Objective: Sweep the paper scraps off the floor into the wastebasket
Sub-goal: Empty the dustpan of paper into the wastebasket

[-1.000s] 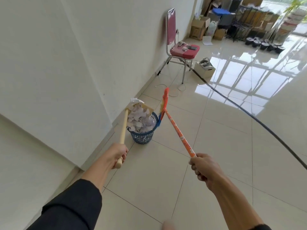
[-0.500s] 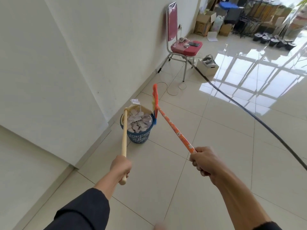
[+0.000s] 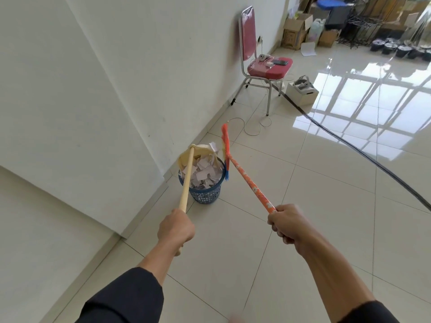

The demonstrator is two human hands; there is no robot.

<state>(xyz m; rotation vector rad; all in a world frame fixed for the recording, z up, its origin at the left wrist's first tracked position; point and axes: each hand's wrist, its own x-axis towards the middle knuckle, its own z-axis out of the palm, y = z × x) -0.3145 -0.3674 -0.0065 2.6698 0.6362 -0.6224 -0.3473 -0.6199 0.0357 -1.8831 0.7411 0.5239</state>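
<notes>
A blue mesh wastebasket [image 3: 205, 194] stands on the tiled floor by the white wall, heaped with white paper scraps [image 3: 205, 173]. My left hand [image 3: 176, 230] grips the wooden handle of a cream dustpan [image 3: 194, 152], which is tipped over the basket's far rim. My right hand [image 3: 288, 223] grips the orange patterned stick of a broom [image 3: 247, 178]. Its orange and blue head [image 3: 225, 148] stands upright against the basket's right rim. One scrap [image 3: 213, 146] sticks up between pan and broom head.
A red chair [image 3: 261, 64] with small devices on its seat stands against the wall farther on. A white box [image 3: 302, 90] sits beside it. A black cable [image 3: 363, 157] crosses the glossy floor at right, and a thin white cord [image 3: 253, 127] loops under the chair. Cardboard boxes and racks fill the far end.
The dustpan has tipped farther over the basket and the broom head has shifted closer to the rim. My view has dropped and moved slightly nearer.
</notes>
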